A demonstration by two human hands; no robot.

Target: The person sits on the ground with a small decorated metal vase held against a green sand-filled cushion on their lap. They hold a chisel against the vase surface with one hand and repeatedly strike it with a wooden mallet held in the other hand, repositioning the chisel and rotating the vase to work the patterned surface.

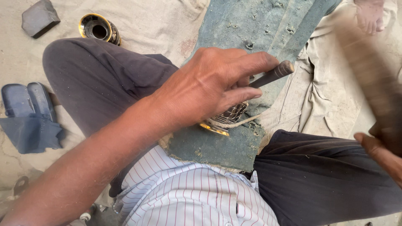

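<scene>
Clearly the work is under way rather than starting: the left hand [209, 90] has its fingers closed around a dark metal punch [274, 74], thumb and forefinger pinching the shaft so that its lower end, hidden behind the fingers, seems to bear on a small brass piece [226, 119]. That piece lies on a worn green board [234, 142] propped between the person's knees, and a thin cord [247, 121] runs across it, touching its side. The visible face of the brass carries a fine chased pattern, so by my judgement part of the decoration is done; how much of the surface is left I cannot tell, since the hand covers most of it.

At the right edge the right hand [383, 152] is closed on the handle of a mallet [372, 79], which shows only as a brown blur (too smeared to read its shape), held well above the punch.

Around this, a second brass cup [98, 28] lies on the dusty cloth [155, 21] beyond the left knee, with a dark stone block [39, 17] near it and a pair of blue sandals [27, 102] further out. A bare foot [370, 14] rests at the top right. Nothing lies between mallet and punch; only the gripping fingers sit close to the struck end.
</scene>
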